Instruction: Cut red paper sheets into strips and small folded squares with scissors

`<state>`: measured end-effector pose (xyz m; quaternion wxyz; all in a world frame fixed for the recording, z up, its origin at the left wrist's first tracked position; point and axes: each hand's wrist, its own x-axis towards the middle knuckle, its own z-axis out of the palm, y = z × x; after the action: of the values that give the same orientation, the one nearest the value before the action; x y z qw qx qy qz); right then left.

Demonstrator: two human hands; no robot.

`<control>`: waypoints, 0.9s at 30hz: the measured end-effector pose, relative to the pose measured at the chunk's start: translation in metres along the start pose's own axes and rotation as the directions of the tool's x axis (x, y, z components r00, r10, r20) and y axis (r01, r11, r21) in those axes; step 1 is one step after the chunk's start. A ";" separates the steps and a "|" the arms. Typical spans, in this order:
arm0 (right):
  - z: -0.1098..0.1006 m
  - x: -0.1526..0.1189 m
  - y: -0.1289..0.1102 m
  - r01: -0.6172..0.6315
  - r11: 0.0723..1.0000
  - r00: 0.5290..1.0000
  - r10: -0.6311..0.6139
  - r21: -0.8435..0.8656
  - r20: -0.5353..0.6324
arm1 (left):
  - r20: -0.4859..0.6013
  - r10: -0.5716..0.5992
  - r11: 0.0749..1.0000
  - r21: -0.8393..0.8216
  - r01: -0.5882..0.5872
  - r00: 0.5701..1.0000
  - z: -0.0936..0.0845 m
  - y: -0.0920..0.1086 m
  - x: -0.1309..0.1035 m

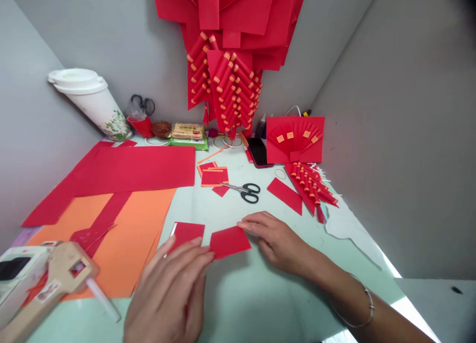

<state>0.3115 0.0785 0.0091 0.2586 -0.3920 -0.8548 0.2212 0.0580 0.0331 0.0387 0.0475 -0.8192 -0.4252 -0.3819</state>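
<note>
A small red paper rectangle [231, 242] is between my two hands, just above or on the table. My right hand [277, 240] pinches its upper right corner with thumb and fingertips. At its left edge are the bent fingertips of my left hand [169, 291]; the left thumb is mostly hidden. Under and beyond the left fingers lies a second red paper piece [189, 232] with a white strip along its left edge. Black-handled scissors [248, 190] lie beyond, by small red and orange paper pieces [214, 177]. A red paper strip [285, 196] rests to their right.
Large red sheets [148, 167] and orange sheets [148, 234] cover the left side. A glue gun [70, 273] lies front left. A white cup [91, 102], phone [259, 152] and snack packs [188, 132] stand behind. Red firecracker decorations [234, 87] hang on the back wall.
</note>
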 end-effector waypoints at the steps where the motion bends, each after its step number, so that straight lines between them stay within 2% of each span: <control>1: -0.005 0.001 -0.003 0.009 0.999 1.000 -0.007 0.053 -0.028 | -0.039 -0.050 0.999 0.002 0.050 0.998 -0.002 0.000 0.005; 4: -0.016 0.007 -0.016 0.023 0.986 0.993 -0.002 0.167 -0.119 | -0.039 -0.285 0.958 -0.048 0.283 0.958 -0.009 0.002 0.015; 6: -0.019 0.012 -0.026 0.013 0.969 0.985 0.030 0.248 -0.171 | 0.008 -0.453 0.888 -0.081 0.453 0.891 -0.013 0.002 0.018; 8: -0.019 0.017 -0.035 -0.033 0.940 0.981 0.095 0.338 -0.171 | 0.089 -0.609 0.779 -0.117 0.616 0.788 -0.017 -0.001 0.021; 10: -0.018 0.021 -0.043 -0.139 0.892 0.971 0.208 0.429 -0.118 | 0.183 -0.739 0.625 -0.174 0.761 0.649 -0.020 -0.006 0.024; 12: -0.016 0.024 -0.049 -0.277 0.787 0.936 0.350 0.551 -0.031 | 0.287 -0.793 0.458 -0.302 0.836 0.538 -0.019 -0.011 0.025; 13: -0.015 0.026 -0.051 -0.335 0.708 0.911 0.413 0.621 0.021 | 0.347 -0.789 0.372 -0.388 0.843 0.508 -0.017 -0.013 0.024; 15: -0.011 0.029 -0.051 -0.421 0.530 0.857 0.497 0.736 0.133 | 0.480 -0.734 0.193 -0.532 0.825 0.481 -0.011 -0.015 0.020; 16: -0.008 0.030 -0.050 -0.450 0.450 0.833 0.523 0.771 0.181 | 0.555 -0.696 0.103 -0.552 0.827 0.457 -0.006 -0.014 0.016; 18: 0.000 0.031 -0.047 -0.480 0.334 0.794 0.559 0.811 0.239 | 0.697 -0.613 -0.051 -0.504 0.862 0.371 0.002 -0.011 0.009; 19: 0.005 0.032 -0.045 -0.482 0.284 0.777 0.575 0.829 0.255 | 0.735 -0.591 -0.096 -0.473 0.876 0.333 0.006 -0.008 0.007; 21: 0.015 0.032 -0.042 -0.468 0.195 0.750 0.603 0.862 0.271 | 0.777 -0.555 -0.131 -0.433 0.892 0.296 0.012 0.000 0.004; 24: 0.026 0.031 -0.038 -0.448 0.125 0.726 0.629 0.885 0.278 | 0.839 -0.465 -0.191 -0.408 0.893 0.284 0.016 0.007 0.006; 27: 0.031 0.030 -0.036 -0.443 0.111 0.737 0.611 0.890 0.291 | 0.850 -0.440 -0.213 -0.414 0.885 0.291 0.017 0.008 0.009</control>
<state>0.2561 0.0753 0.0141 0.3977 -0.4649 -0.3506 0.7091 0.0773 0.0405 0.0346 -0.7168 -0.3522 -0.5125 -0.3154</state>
